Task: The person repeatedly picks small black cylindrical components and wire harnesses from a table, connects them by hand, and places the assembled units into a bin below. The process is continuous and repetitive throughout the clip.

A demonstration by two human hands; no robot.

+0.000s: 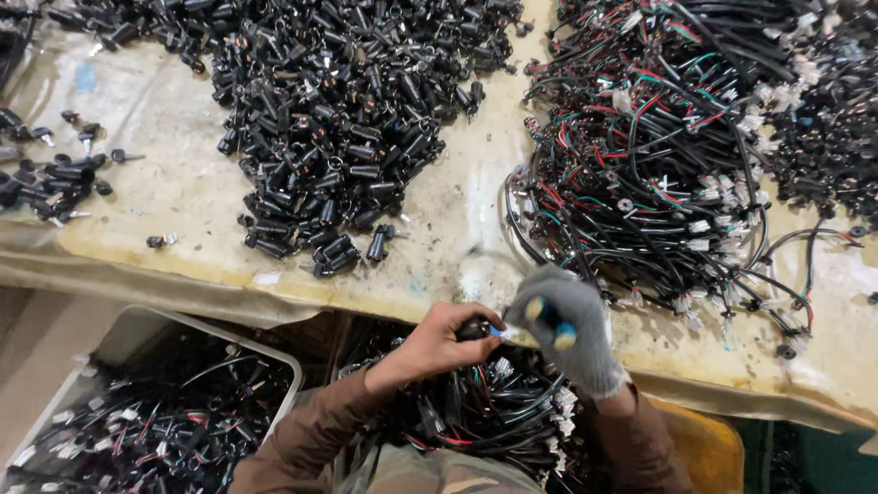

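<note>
**Two hands at the bench edge, a small black part between them**

Brown sleeves (pixel 311 439) rise from the bottom of the view, over a lap heaped with black cables (pixel 485 412) that end in white plugs. From the near left, the bare left hand (pixel 439 346) has its fingers curled around a small black part (pixel 474 329), holding it just off the near edge of the table (pixel 174 197). From the near right, the right hand (pixel 565 327), in a grey knit glove, is closed in a fist around a screwdriver (pixel 549 322) with a dark blue and yellow handle; the tool's tip end points left toward the small black part. Whether tip and part touch cannot be told, because the glove is blurred.

At the near left stands a pale plastic bin (pixel 137 327) filled with more dark cables with white plugs and red wires. On the stained table top, a large heap of small black cylinders (pixel 347 119) spreads across the far middle, with a few loose ones (pixel 55 178) well apart at the far left. A tangle of black, red and green wire bundles (pixel 658 155) covers the far right of the table, reaching almost to the gloved hand.
</note>
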